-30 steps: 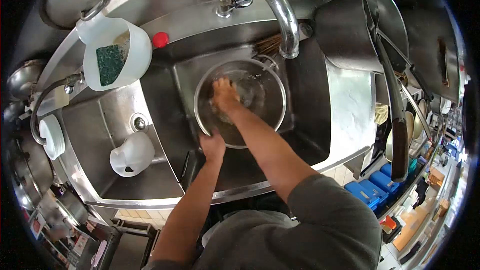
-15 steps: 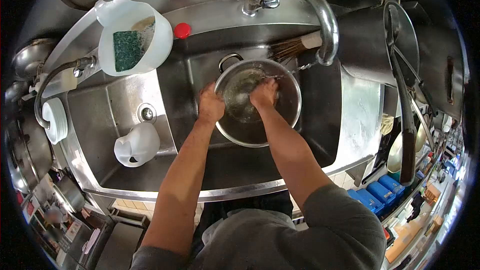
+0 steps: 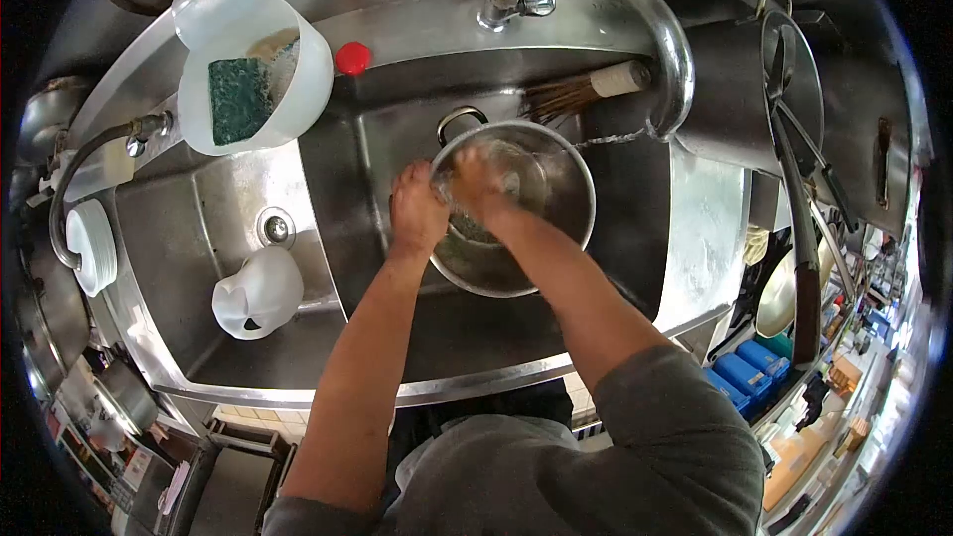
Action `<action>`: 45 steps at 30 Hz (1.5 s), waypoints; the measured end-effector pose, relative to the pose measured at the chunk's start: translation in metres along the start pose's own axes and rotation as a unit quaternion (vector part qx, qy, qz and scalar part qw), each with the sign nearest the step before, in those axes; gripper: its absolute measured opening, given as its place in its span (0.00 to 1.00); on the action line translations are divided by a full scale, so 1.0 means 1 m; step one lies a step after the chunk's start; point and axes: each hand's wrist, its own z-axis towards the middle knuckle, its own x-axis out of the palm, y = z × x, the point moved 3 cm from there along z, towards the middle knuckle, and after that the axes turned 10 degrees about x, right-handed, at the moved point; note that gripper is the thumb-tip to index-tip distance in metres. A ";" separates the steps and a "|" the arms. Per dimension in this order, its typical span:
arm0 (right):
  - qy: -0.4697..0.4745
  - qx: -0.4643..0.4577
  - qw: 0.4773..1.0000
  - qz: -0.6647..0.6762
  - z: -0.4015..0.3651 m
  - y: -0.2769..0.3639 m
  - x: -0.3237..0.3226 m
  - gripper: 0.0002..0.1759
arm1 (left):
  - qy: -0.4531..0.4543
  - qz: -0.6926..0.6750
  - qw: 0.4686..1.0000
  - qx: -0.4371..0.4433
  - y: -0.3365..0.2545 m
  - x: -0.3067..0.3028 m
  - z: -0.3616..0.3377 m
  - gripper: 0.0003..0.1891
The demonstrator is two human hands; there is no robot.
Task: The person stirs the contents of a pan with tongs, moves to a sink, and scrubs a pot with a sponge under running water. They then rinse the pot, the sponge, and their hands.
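A round steel pot point(image 3: 563, 164) stands in the right sink basin under running water, with a loop handle at its far side. My left hand point(image 3: 418, 206) is closed on the pot's left rim. Inside the pot, near the left wall, is my right hand point(image 3: 478, 184). Its fingers are smeared by motion and splashing water, so whether they hold anything is hidden. From the curved faucet point(image 3: 675, 69) a thin stream runs over the pot's far right edge. Behind the pot lies a bristle brush point(image 3: 617, 80) with a pale, thick handle.
A white cut-open jug point(image 3: 313, 89) with a green scouring pad point(image 3: 238, 101) sits at the back left, beside a red cap point(image 3: 352, 59). Another white jug point(image 3: 260, 293) lies in the left basin. Long-handled pans point(image 3: 789, 189) hang on the right.
My right hand has swept left across the pot's inside, from its middle to the left wall. My left hand stays at the rim. The view has shifted slightly.
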 end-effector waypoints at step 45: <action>-0.058 -0.153 0.974 0.154 -0.218 -0.040 0.026 0.19 | 0.000 0.019 1.000 0.009 0.005 0.016 0.011 0.27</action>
